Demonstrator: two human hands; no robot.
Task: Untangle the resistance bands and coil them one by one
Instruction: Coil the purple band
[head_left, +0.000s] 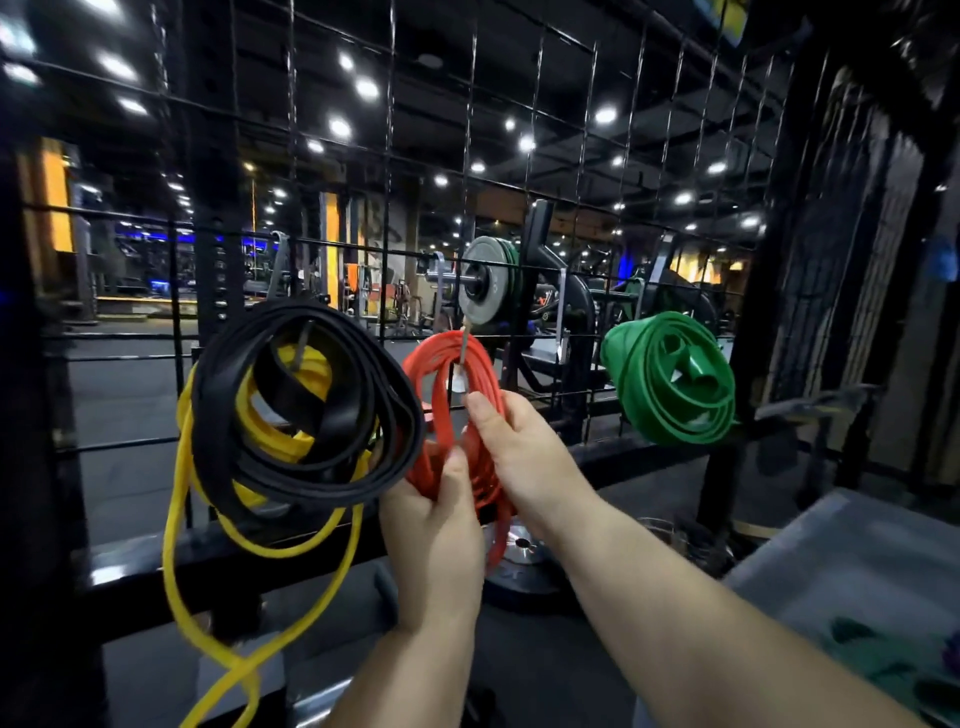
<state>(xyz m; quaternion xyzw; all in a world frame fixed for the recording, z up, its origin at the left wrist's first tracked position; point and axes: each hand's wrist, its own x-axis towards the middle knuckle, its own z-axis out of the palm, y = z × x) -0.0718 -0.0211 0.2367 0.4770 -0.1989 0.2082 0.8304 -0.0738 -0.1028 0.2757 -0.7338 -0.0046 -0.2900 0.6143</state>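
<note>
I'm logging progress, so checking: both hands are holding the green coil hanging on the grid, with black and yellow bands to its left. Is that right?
Not quite. In the head view the left hand and right hand grip the red coil, not the green coil, which hangs untouched further right. The black band and yellow band do hang to its left.

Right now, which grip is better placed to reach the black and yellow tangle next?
Left, probably. The left grip holds the red band low down, right beside the black band and yellow band; the right grip pinches the red band on its far side.
</note>
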